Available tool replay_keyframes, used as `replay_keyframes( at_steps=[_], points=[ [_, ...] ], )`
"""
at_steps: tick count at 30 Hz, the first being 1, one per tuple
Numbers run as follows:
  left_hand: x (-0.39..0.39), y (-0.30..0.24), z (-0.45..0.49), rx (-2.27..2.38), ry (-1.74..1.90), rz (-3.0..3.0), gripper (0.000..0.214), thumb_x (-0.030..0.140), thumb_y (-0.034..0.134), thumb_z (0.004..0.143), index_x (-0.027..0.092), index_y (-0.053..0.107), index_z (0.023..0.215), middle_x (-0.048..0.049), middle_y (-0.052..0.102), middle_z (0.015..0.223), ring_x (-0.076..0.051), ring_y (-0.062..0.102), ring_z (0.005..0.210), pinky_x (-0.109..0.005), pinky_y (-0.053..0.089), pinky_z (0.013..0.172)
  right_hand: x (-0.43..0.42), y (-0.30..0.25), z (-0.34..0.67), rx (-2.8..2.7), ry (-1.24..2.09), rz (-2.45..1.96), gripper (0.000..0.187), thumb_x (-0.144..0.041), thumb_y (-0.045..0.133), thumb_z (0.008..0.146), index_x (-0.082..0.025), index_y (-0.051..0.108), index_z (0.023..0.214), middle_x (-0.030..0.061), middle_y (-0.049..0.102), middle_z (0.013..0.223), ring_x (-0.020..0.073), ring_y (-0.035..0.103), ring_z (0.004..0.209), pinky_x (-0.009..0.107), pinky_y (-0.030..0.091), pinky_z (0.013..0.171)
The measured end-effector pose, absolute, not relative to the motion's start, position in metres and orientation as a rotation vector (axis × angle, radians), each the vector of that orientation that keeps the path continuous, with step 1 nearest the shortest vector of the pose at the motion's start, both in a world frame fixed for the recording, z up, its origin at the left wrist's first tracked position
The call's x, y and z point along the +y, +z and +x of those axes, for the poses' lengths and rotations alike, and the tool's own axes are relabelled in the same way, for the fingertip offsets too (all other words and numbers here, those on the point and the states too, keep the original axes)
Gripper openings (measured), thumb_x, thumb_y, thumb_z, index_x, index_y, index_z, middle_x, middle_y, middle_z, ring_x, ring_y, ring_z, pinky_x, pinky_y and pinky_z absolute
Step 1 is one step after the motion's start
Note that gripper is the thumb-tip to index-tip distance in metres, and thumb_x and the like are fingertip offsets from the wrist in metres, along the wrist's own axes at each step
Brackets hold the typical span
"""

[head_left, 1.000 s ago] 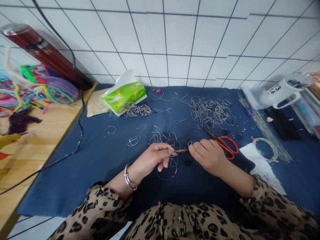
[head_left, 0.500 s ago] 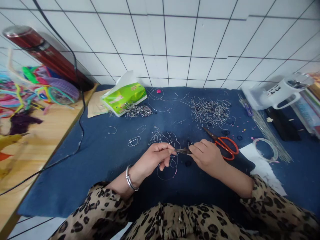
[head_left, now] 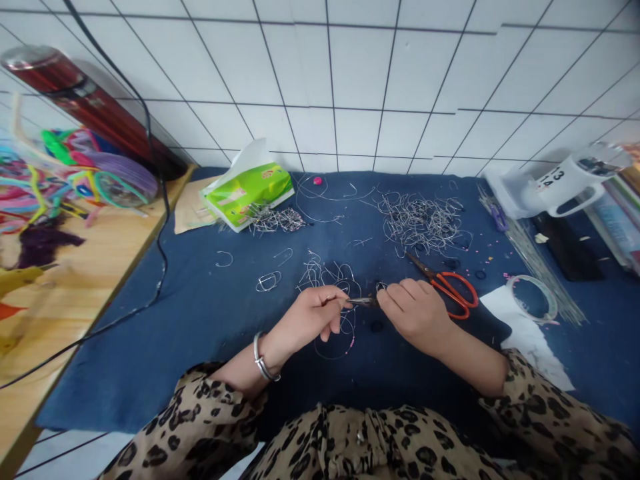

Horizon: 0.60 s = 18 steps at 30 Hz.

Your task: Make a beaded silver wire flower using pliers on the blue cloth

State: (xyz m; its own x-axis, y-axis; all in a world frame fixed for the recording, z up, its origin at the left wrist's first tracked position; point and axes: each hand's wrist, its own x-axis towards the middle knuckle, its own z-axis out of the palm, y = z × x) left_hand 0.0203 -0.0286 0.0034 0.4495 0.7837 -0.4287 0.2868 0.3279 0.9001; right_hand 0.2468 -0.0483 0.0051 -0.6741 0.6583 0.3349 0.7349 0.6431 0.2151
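Observation:
My left hand (head_left: pixel 320 312) pinches a thin silvery wire between thumb and fingertips, near the middle of the blue cloth. My right hand (head_left: pixel 414 313) is closed around a small pair of pliers (head_left: pixel 367 302); their jaws point left and meet the wire at my left fingertips. Most of the handles are hidden in my palm. Behind and below my left fingers lies a loose tangle of bent wires (head_left: pixel 320 272). A wire loop with small pink beads (head_left: pixel 351 343) lies beneath the hands. Orange-handled scissors (head_left: pixel 455 293) rest just beyond my right hand.
A large heap of bent wire (head_left: pixel 425 223) lies at the back right, a smaller one (head_left: pixel 280 220) by the green tissue pack (head_left: pixel 250 193). Straight wires (head_left: pixel 540 267), a clear ring-shaped coil (head_left: pixel 533 299) and a white mug (head_left: pixel 570 183) stand right. A black cable (head_left: pixel 163 253) runs down the left.
Both hands stay almost where they were, pliers and wire still meeting between them. The pliers appear slightly turned; the view has shifted a little.

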Motion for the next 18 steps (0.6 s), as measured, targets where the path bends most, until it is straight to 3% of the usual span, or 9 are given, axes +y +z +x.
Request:
replay_keyframes(
  at_steps=[18],
  points=[
    [-0.0289,0.0035,0.0206,1.107,0.456,1.219,0.017,0.021,0.044,0.082,0.015,0.060,0.087,0.0045,0.055,0.049,-0.005,0.044,0.034,-0.015,0.033,0.037,-0.0479,0.0023,0.2463,-2.637,-0.472,-1.166,0.014,-0.021,0.049,0.087,-0.016,0.060,0.093,0.0025,0.052,0.073,0.0156,0.038,0.071,0.033,0.025,0.060]
  ],
)
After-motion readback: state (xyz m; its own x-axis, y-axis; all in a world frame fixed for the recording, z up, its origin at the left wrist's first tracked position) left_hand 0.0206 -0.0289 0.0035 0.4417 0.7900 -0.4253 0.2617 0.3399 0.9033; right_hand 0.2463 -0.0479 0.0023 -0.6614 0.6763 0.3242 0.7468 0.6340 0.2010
